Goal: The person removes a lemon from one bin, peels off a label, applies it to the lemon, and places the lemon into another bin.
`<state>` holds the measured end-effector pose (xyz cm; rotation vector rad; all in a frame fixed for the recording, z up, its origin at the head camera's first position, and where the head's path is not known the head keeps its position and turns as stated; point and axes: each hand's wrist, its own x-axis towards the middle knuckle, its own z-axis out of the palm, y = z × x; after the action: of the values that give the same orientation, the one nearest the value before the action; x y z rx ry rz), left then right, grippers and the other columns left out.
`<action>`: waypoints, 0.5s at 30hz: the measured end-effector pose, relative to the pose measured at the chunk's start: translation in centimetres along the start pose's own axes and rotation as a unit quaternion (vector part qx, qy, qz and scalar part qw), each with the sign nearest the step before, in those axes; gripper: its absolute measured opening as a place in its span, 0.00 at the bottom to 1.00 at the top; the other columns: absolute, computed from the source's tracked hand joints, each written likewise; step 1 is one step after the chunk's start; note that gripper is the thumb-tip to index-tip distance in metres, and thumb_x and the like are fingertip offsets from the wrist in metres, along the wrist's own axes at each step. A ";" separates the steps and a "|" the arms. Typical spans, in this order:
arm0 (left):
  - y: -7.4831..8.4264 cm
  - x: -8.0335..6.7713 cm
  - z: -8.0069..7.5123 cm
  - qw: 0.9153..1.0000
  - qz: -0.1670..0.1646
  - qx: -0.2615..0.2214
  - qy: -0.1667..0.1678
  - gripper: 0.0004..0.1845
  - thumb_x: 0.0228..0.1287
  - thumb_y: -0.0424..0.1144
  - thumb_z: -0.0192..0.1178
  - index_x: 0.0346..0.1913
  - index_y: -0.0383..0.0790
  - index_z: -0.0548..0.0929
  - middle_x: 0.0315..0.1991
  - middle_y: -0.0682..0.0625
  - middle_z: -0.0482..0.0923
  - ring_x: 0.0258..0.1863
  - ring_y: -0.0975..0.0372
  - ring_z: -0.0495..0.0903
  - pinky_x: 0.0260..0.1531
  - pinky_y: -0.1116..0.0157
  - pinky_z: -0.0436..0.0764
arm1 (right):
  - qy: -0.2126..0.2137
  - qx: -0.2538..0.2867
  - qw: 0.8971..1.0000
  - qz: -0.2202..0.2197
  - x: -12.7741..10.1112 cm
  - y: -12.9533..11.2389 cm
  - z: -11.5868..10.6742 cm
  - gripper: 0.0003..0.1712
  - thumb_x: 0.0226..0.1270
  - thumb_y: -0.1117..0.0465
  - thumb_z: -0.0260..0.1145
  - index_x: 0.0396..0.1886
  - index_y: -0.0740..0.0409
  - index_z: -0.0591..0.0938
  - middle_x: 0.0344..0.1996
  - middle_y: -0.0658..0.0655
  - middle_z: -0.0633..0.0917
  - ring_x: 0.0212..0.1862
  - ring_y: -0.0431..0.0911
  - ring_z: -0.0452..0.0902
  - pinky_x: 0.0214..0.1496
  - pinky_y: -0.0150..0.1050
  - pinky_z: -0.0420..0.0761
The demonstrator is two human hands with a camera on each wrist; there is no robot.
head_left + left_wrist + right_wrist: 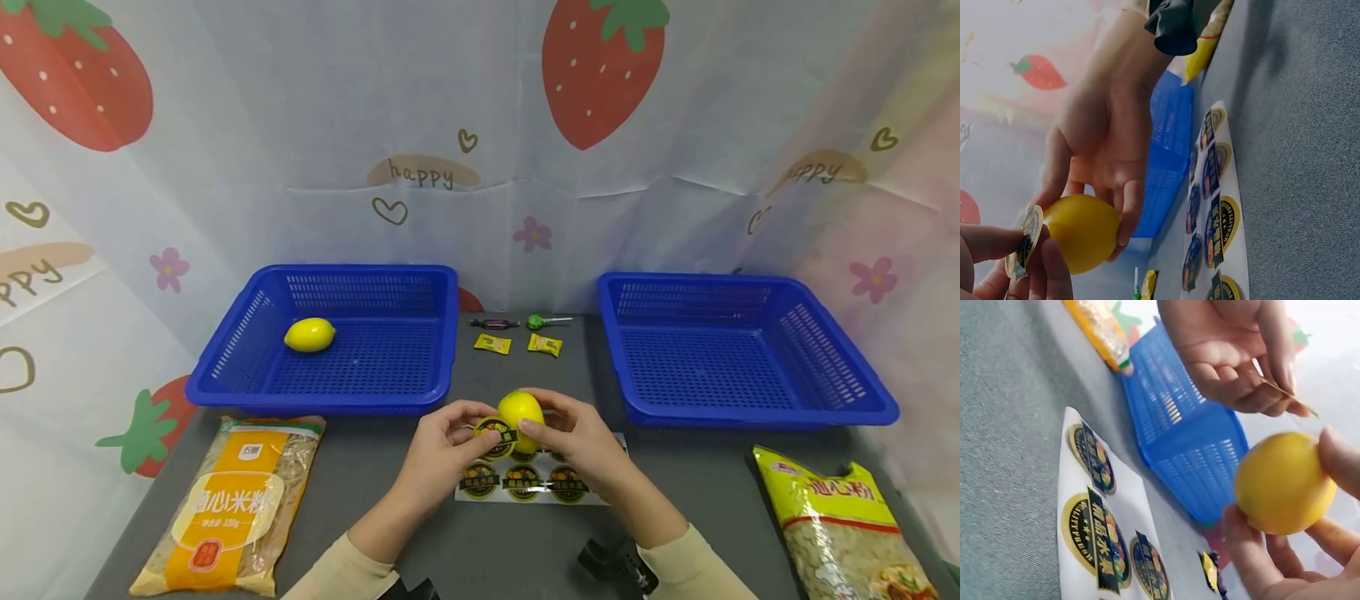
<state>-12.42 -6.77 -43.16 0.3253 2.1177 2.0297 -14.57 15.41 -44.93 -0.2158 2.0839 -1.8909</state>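
Hands meet over the middle of a grey tabletop (360, 467): the right hand (573, 433) grips a yellow lemon (521, 410) between thumb and curled fingers, while the left hand (442, 442) pinches a round peeled sticker (495, 435) right against the fruit's left side. Directly beneath both hands lies a white sticker sheet (525, 483) printed with more round black-and-yellow labels. Nearer the person and off to the left of the left hand rests an orange-and-yellow noodle packet (225, 508); a yellow pasta packet (840, 525) lies off to the right of the right hand. Beyond the hands, two small yellow sachets (492, 343), a dark wrapped candy (493, 323) and a green lollipop (536, 321) sit between two blue baskets. The left basket (225, 367), beyond the left hand, holds a second lemon (309, 335); the right basket (847, 367) stands beyond the right hand. Behind everything hangs a strawberry-print curtain (480, 125).
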 end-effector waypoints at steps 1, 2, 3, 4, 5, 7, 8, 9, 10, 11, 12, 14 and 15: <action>0.0 0.0 0.0 1.000 0.002 -0.002 0.000 0.16 0.68 0.34 0.66 0.55 0.32 0.82 0.46 0.37 0.82 0.41 0.58 0.86 0.40 0.67 0.84 | 0.000 0.011 1.000 0.003 -0.1 0.0 0.1 0.32 0.70 0.50 0.70 0.70 0.52 0.74 0.64 0.60 0.77 0.57 0.51 0.80 0.55 0.45 0.83; 0.1 0.0 0.1 1.000 0.003 -0.004 0.001 0.16 0.68 0.34 0.66 0.55 0.32 0.81 0.46 0.37 0.83 0.41 0.58 0.87 0.40 0.67 0.85 | -0.001 0.020 1.000 0.002 -0.2 0.0 0.2 0.33 0.70 0.51 0.69 0.71 0.54 0.73 0.64 0.62 0.76 0.56 0.51 0.81 0.55 0.46 0.84; 0.1 0.1 0.1 1.000 0.001 -0.005 0.002 0.16 0.68 0.34 0.66 0.55 0.33 0.82 0.46 0.37 0.83 0.42 0.58 0.87 0.40 0.67 0.85 | -0.002 0.027 1.000 0.002 -0.3 0.1 0.2 0.33 0.71 0.51 0.68 0.71 0.56 0.72 0.64 0.63 0.75 0.57 0.51 0.81 0.55 0.46 0.84; 0.1 0.1 0.2 1.000 0.001 -0.006 0.004 0.15 0.68 0.34 0.66 0.55 0.33 0.82 0.46 0.38 0.83 0.42 0.58 0.87 0.40 0.67 0.85 | -0.004 0.031 0.999 0.000 -0.4 0.1 0.3 0.34 0.72 0.51 0.67 0.72 0.59 0.71 0.65 0.65 0.75 0.58 0.51 0.81 0.55 0.45 0.85; 0.1 0.2 0.2 1.000 -0.001 -0.006 0.005 0.15 0.68 0.33 0.66 0.55 0.34 0.82 0.45 0.38 0.84 0.42 0.58 0.87 0.40 0.66 0.85 | -0.008 0.036 0.999 -0.001 -0.5 0.1 0.4 0.34 0.73 0.51 0.67 0.72 0.61 0.70 0.65 0.66 0.74 0.58 0.51 0.81 0.56 0.45 0.85; 0.0 0.3 0.2 1.000 -0.002 -0.003 0.008 0.14 0.67 0.33 0.66 0.54 0.35 0.82 0.45 0.39 0.84 0.42 0.58 0.87 0.39 0.66 0.85 | -0.013 0.045 0.999 -0.003 -0.6 0.2 0.4 0.34 0.74 0.52 0.66 0.72 0.62 0.69 0.65 0.67 0.73 0.59 0.52 0.81 0.56 0.46 0.84; 0.0 0.4 0.3 1.000 -0.003 -0.001 0.009 0.14 0.67 0.32 0.66 0.54 0.36 0.82 0.45 0.39 0.84 0.42 0.58 0.87 0.38 0.65 0.85 | -0.015 0.047 0.999 -0.004 -0.6 0.3 0.4 0.34 0.74 0.52 0.65 0.72 0.63 0.69 0.66 0.68 0.73 0.59 0.53 0.81 0.56 0.46 0.84; -0.1 0.4 0.3 1.000 -0.003 0.001 0.009 0.14 0.67 0.32 0.66 0.54 0.36 0.83 0.45 0.40 0.84 0.42 0.58 0.87 0.38 0.65 0.85 | -0.016 0.049 0.999 -0.005 -0.6 0.3 0.4 0.34 0.74 0.53 0.65 0.72 0.63 0.69 0.66 0.68 0.73 0.59 0.53 0.81 0.56 0.46 0.84; -0.1 0.5 0.3 1.000 -0.001 0.003 0.010 0.14 0.67 0.32 0.66 0.54 0.36 0.83 0.45 0.40 0.84 0.42 0.59 0.87 0.38 0.65 0.85 | -0.017 0.050 0.999 -0.008 -0.6 0.4 0.4 0.33 0.74 0.53 0.65 0.72 0.63 0.69 0.65 0.68 0.73 0.59 0.53 0.81 0.56 0.46 0.84; -0.2 0.5 0.4 1.000 0.002 0.006 0.010 0.14 0.67 0.32 0.66 0.54 0.36 0.83 0.45 0.40 0.84 0.42 0.59 0.87 0.38 0.64 0.86 | -0.017 0.050 0.999 -0.010 -0.7 0.4 0.4 0.33 0.74 0.53 0.65 0.72 0.64 0.69 0.65 0.68 0.74 0.59 0.52 0.81 0.56 0.46 0.84; -0.2 0.6 0.4 1.000 0.004 0.009 0.011 0.14 0.67 0.32 0.66 0.54 0.36 0.83 0.45 0.40 0.84 0.42 0.59 0.87 0.38 0.63 0.86 | -0.017 0.050 0.999 -0.011 -0.7 0.4 0.4 0.33 0.75 0.53 0.65 0.72 0.64 0.70 0.64 0.68 0.74 0.58 0.52 0.81 0.56 0.46 0.84; -0.2 0.6 0.5 1.000 0.007 0.012 0.012 0.14 0.66 0.32 0.66 0.54 0.36 0.83 0.44 0.40 0.84 0.41 0.59 0.87 0.37 0.63 0.86 | -0.014 0.043 0.999 -0.017 -0.8 0.4 0.4 0.32 0.75 0.53 0.64 0.71 0.64 0.70 0.63 0.68 0.76 0.57 0.51 0.81 0.56 0.45 0.84; -0.2 0.6 0.5 1.000 0.008 0.014 0.013 0.14 0.66 0.32 0.66 0.54 0.36 0.83 0.44 0.40 0.84 0.41 0.60 0.87 0.35 0.63 0.86 | -0.012 0.040 0.999 -0.019 -0.8 0.4 0.4 0.32 0.75 0.53 0.64 0.71 0.64 0.71 0.62 0.68 0.77 0.57 0.51 0.81 0.56 0.45 0.84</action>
<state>-12.84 -6.12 -43.35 0.3230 2.1680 2.0254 -13.67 15.38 -45.25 -0.2609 1.9977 -1.9792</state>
